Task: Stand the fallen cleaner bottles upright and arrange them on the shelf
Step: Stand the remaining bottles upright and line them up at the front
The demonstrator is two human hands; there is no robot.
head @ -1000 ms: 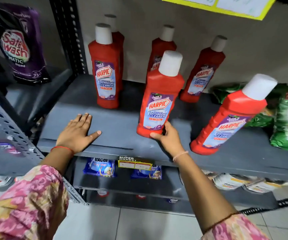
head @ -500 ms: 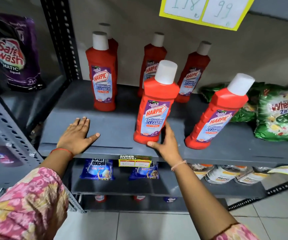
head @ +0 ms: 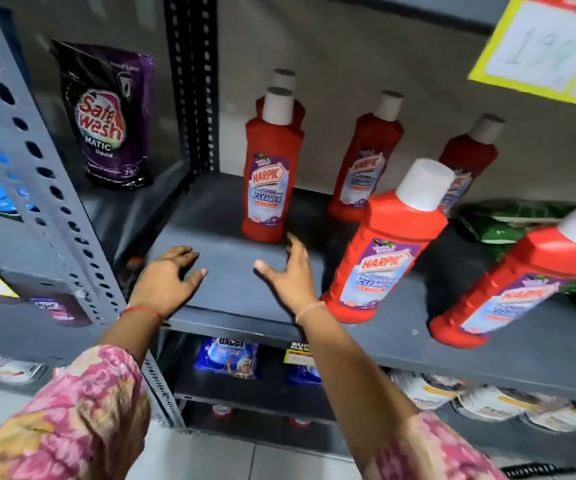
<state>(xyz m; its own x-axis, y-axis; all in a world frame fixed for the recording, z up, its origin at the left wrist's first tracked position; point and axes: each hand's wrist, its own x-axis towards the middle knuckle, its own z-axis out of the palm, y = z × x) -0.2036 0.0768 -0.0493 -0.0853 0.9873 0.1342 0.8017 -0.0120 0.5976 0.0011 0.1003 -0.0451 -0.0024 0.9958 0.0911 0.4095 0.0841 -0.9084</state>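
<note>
Several red Harpic cleaner bottles with white caps stand on the grey shelf (head: pixel 231 289). One front bottle (head: pixel 383 247) stands at the middle, another front bottle (head: pixel 518 285) at the right. A back-left bottle (head: pixel 271 168) has one more behind it; two further bottles (head: pixel 366 157) (head: pixel 466 157) stand at the back. My right hand (head: pixel 293 271) is open above the shelf, left of the middle front bottle and just short of the back-left bottle, touching neither. My left hand (head: pixel 168 278) rests on the shelf's front left, fingers apart.
A purple Safewash pouch (head: pixel 106 116) stands on the neighbouring shelf at left, beyond a perforated black upright (head: pixel 189 81). Green detergent packets (head: pixel 508 220) lie at the right. A yellow price card (head: pixel 542 46) hangs above. Blue Excel packets (head: pixel 227 356) fill the lower shelf.
My right hand has let go of the middle front bottle and moved left and back toward the back-left bottle. The view has shifted left. The left hand stays on the shelf.
</note>
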